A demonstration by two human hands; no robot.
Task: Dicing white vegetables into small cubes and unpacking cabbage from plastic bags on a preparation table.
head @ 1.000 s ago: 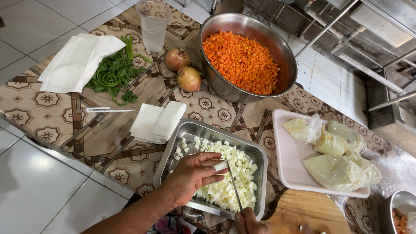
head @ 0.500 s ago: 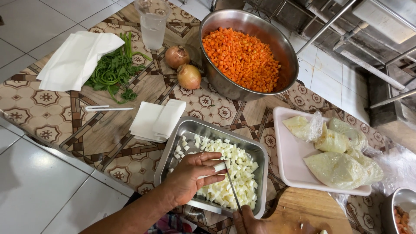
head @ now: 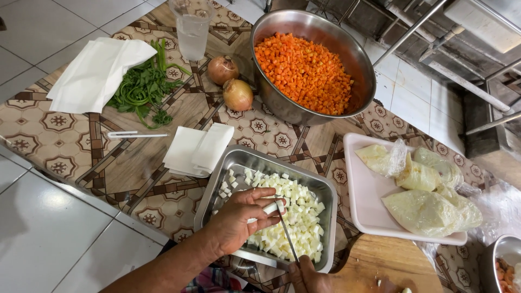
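My left hand (head: 241, 220) holds a white strip of vegetable (head: 269, 208) over a rectangular steel tray (head: 239, 161) filled with small white cubes (head: 293, 228). My right hand (head: 307, 275), only partly in view at the bottom edge, grips a thin knife (head: 287, 239) whose blade points up to the strip at the left fingertips. Both hands hover above the tray's near half.
A big steel bowl of diced carrot (head: 304, 70) stands behind the tray, beside two onions (head: 230, 81), green herbs (head: 144, 87), white napkins (head: 198, 149), a glass of water (head: 192, 30) and a pen (head: 135, 134). A pink tray with bagged pale food (head: 420, 184) sits right. A wooden board (head: 391, 266) lies near.
The hands stay over the tray; my left fingers have shifted slightly on the white strip and the knife blade remains against it. The view has tilted a little.
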